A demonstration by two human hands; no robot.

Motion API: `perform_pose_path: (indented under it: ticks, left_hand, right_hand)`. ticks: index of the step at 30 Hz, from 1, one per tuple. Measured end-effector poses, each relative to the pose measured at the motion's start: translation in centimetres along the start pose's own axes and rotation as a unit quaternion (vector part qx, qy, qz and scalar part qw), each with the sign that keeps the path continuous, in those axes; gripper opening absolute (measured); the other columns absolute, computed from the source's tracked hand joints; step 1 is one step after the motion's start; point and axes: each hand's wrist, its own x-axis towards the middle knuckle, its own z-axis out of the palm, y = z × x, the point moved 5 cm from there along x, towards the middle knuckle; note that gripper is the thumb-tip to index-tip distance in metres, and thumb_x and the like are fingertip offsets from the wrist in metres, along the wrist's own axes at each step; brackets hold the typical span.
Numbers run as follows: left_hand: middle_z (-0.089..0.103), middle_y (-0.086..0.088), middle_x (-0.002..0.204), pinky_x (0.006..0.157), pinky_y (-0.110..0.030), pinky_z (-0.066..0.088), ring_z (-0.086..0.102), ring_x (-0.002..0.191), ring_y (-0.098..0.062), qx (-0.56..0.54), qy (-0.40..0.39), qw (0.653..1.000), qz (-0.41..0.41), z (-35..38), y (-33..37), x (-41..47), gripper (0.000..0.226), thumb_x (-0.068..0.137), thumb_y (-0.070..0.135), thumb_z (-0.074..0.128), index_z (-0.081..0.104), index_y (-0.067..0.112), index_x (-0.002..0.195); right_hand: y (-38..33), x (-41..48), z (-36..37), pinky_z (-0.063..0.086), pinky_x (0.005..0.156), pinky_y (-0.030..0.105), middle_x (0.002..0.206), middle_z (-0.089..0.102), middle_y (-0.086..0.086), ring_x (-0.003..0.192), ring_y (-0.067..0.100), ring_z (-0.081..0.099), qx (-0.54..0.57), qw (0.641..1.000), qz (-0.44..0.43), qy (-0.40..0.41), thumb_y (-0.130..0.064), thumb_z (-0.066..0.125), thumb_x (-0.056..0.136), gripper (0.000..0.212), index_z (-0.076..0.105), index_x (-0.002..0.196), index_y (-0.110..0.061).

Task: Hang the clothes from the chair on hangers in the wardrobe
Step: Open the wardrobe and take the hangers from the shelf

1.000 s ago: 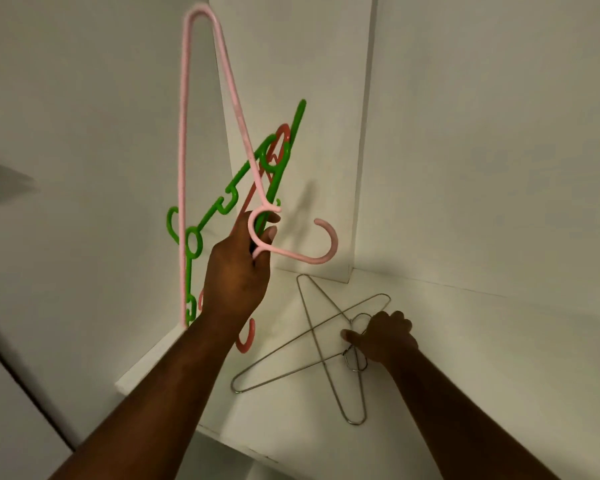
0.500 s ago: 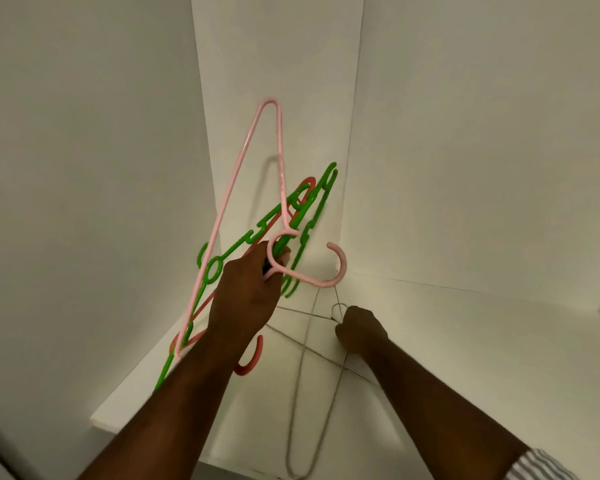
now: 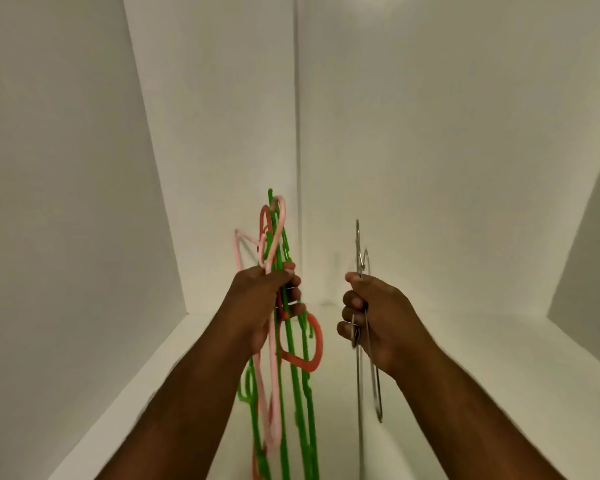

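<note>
Left hand [image 3: 260,303] clamped on a bundle of plastic hangers [image 3: 293,375], green, pink, red. Right hand [image 3: 374,320] fisted around wire hangers [image 3: 360,386]. Both lifted off the white shelf [image 3: 464,358]; open gap between hands, walls [image 3: 447,150] well apart.

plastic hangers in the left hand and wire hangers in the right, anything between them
Nothing. In the head view the gap between the plastic hangers and the wire hangers is bare; only the white shelf and wardrobe corner show behind.

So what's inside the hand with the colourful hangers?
The left hand grips pink, green and red plastic hangers bunched together. Its fingers hide where they cross.
</note>
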Motion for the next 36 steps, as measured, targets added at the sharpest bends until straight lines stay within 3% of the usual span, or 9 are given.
perform_pose_path:
  ticks: [6,9,14,17,22,25,30,33,36]
  left_hand:
    - [0.075,-0.019,0.097,0.062,-0.033,0.061,0.074,0.082,-0.026,-0.034,0.004,0.998,-0.048,6.1,-2.7,-1.4,0.033,0.105,0.03,0.049,0.07,0.005,0.106]
    - [0.077,-0.015,0.1,0.067,-0.03,0.06,0.076,0.09,-0.021,-0.098,0.005,0.994,-0.039,8.1,-3.2,-1.6,0.043,0.103,0.04,0.05,0.07,0.002,0.105]
    - [0.072,-0.018,0.074,0.071,-0.033,0.059,0.076,0.087,-0.027,-0.126,0.045,0.991,-0.027,9.6,-4.1,-2.4,0.028,0.093,0.02,0.069,0.063,-0.007,0.1]
    - [0.073,-0.028,0.095,0.078,-0.04,0.061,0.075,0.095,-0.033,-0.162,0.079,0.983,-0.034,10.4,-4.4,-3.2,0.024,0.093,0.015,0.07,0.063,-0.007,0.098]
    - [0.074,-0.025,0.1,0.064,-0.036,0.062,0.075,0.082,-0.027,-0.157,0.081,0.984,-0.01,11.5,-4.0,-4.8,0.027,0.094,0.019,0.069,0.07,-0.008,0.095]
    - [0.077,-0.016,0.096,0.062,-0.035,0.06,0.076,0.086,-0.023,-0.138,0.081,0.987,0.011,11.5,-3.5,-5.3,0.021,0.095,0.017,0.066,0.065,0.001,0.108]
    - [0.078,-0.008,0.104,0.091,-0.039,0.055,0.073,0.105,-0.023,-0.068,0.003,0.997,0.028,12.2,-2.8,-6.4,0.013,0.102,0.015,0.056,0.056,0.008,0.113]
    - [0.078,-0.009,0.104,0.085,-0.038,0.059,0.074,0.101,-0.025,-0.073,-0.071,0.995,0.012,13.1,-2.8,-7.5,0.007,0.101,0.006,0.054,0.055,0.013,0.104]
    - [0.077,-0.01,0.107,0.077,-0.035,0.061,0.075,0.1,-0.026,-0.083,-0.162,0.983,-0.009,13.9,-2.6,-8.9,0.013,0.102,0.005,0.053,0.051,0.014,0.111]
  right_hand:
    - [-2.2,-1.4,1.3,0.045,0.051,0.015,0.075,0.067,-0.003,0.069,0.014,0.067,-0.296,0.944,-0.132,-0.065,-0.022,0.046,0.107,0.026,0.07,0.109,-0.013]
    - [-2.4,-1.4,0.5,0.056,0.07,0.028,0.085,0.07,-0.001,0.085,0.023,0.073,-0.345,0.923,-0.145,-0.092,-0.027,0.047,0.107,0.029,0.072,0.107,-0.013]
    - [-2.9,-2.1,-1.0,0.051,0.073,0.026,0.079,0.067,-0.005,0.075,0.012,0.067,-0.422,0.887,-0.121,-0.141,-0.032,0.048,0.106,0.026,0.07,0.093,-0.026]
    - [-3.6,-2.8,-1.8,0.054,0.084,0.026,0.096,0.073,-0.003,0.088,0.011,0.069,-0.475,0.848,-0.175,-0.159,-0.034,0.049,0.105,0.025,0.073,0.107,-0.026]
    - [-4.0,-4.0,-3.8,0.059,0.093,0.036,0.109,0.072,-0.004,0.096,0.014,0.072,-0.353,0.916,-0.121,-0.15,-0.04,0.063,0.097,0.026,0.063,0.119,-0.027]
    - [-2.7,-4.6,-4.7,0.059,0.091,0.049,0.105,0.074,0.004,0.093,0.026,0.074,-0.356,0.91,-0.03,-0.211,-0.05,0.074,0.083,0.042,0.062,0.115,-0.025]
    - [-2.5,-7.0,-5.3,0.057,0.096,0.045,0.105,0.076,0.014,0.099,0.03,0.073,-0.318,0.897,0.01,-0.307,-0.02,0.068,0.095,0.023,0.07,0.111,-0.004]
    - [-2.5,-8.5,-5.5,0.059,0.084,0.032,0.095,0.078,0.009,0.089,0.02,0.075,-0.336,0.902,-0.009,-0.27,-0.007,0.064,0.094,0.014,0.077,0.093,-0.011]
    - [-3.0,-10.4,-6.1,0.058,0.084,0.041,0.092,0.075,0.018,0.084,0.028,0.071,-0.366,0.911,-0.056,-0.179,-0.013,0.071,0.09,0.013,0.075,0.096,-0.002]
